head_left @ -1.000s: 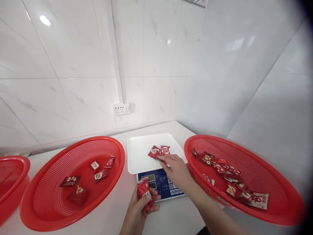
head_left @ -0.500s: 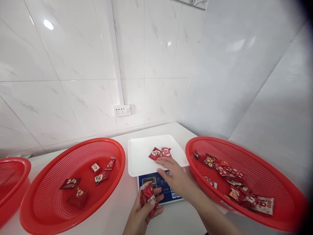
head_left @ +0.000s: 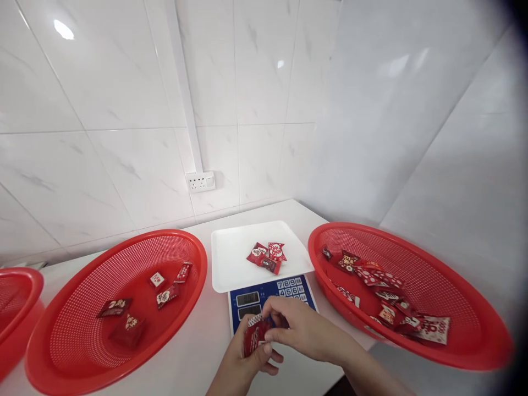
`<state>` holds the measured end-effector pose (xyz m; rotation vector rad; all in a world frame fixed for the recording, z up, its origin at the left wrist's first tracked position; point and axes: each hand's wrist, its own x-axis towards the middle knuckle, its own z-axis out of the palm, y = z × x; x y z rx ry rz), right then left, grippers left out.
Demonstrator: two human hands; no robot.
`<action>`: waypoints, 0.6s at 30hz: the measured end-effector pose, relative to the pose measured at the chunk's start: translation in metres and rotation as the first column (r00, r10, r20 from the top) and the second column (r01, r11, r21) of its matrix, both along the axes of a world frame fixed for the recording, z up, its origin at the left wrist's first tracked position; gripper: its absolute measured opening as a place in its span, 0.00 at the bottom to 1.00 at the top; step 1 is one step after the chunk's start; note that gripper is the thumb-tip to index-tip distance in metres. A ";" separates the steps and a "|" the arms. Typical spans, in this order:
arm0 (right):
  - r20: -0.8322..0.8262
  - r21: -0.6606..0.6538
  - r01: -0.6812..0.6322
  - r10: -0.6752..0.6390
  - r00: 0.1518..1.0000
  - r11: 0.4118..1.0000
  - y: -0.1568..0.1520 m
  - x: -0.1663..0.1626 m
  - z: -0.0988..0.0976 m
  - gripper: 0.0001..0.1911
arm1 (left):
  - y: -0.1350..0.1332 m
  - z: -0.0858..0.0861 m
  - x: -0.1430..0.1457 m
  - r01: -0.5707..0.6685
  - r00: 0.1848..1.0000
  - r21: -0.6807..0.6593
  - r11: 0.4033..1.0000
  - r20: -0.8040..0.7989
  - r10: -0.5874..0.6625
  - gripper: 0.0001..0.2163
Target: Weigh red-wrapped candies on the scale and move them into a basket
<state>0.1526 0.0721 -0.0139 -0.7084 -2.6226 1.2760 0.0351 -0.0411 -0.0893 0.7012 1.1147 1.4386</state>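
In the head view my left hand (head_left: 247, 357) is closed around one or more red snack packets (head_left: 254, 336), held low in front of the scale. My right hand (head_left: 303, 330) reaches in from the right, its thumb and forefinger pinched at the edge of the held packets. The fingers partly cover what they grip. Beyond both hands is a blue kitchen scale (head_left: 267, 291) with a display and number keys. Its white tray (head_left: 231, 258) carries three small red packets (head_left: 270, 264), lying close together.
On the left stands a red mesh basket (head_left: 198, 258) with several wrapped snacks. Another red basket (head_left: 20, 280) is cut off at the far left. To the right, a third red basket (head_left: 474, 302) contains a heap of packets. A power socket (head_left: 201, 182) is on the tiled wall.
My right hand has drawn back from the tray to the packets in my left hand. A third red packet now lies on the tray. The view has shifted slightly.
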 end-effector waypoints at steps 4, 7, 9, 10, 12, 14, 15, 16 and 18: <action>-0.003 -0.082 0.017 -0.017 1.000 0.997 0.003 0.002 0.002 0.05 | -0.001 0.002 -0.001 -0.052 0.998 -0.009 0.999 0.021 0.053 0.23; -0.131 -0.184 0.148 -0.173 0.976 0.972 0.016 0.001 0.005 0.07 | -0.001 0.007 -0.003 -0.200 0.977 -0.030 0.979 0.076 0.201 0.23; -0.240 -0.267 0.252 -0.318 0.917 0.930 0.030 -0.003 0.006 0.09 | 0.000 0.011 -0.004 -0.269 0.955 -0.043 0.962 0.121 0.272 0.22; -0.274 -0.305 0.294 -0.380 0.884 0.906 0.038 -0.006 0.005 0.10 | 0.000 0.013 -0.005 -0.287 0.947 -0.046 0.957 0.139 0.291 0.22; -0.298 -0.325 0.372 -0.467 0.832 0.870 0.051 -0.013 0.000 0.11 | 0.001 0.014 -0.005 -0.299 0.941 -0.051 0.953 0.152 0.303 0.22; -0.292 -0.270 0.434 -0.503 0.814 0.860 0.060 -0.018 -0.008 0.16 | 0.002 0.012 -0.006 -0.296 0.943 -0.060 0.953 0.140 0.301 0.23; -0.288 -0.230 0.454 -0.506 0.813 0.861 0.060 -0.019 -0.012 0.20 | 0.002 0.010 -0.006 -0.289 0.947 -0.063 0.955 0.127 0.295 0.23; -0.285 -0.193 0.460 -0.498 0.819 0.867 0.059 -0.020 -0.016 0.22 | 0.003 0.007 -0.007 -0.272 0.954 -0.063 0.960 0.110 0.278 0.23; -0.262 -0.149 0.402 -0.428 0.865 0.903 0.049 -0.017 -0.019 0.23 | 0.004 -0.001 -0.009 -0.207 0.976 -0.049 0.977 0.058 0.210 0.23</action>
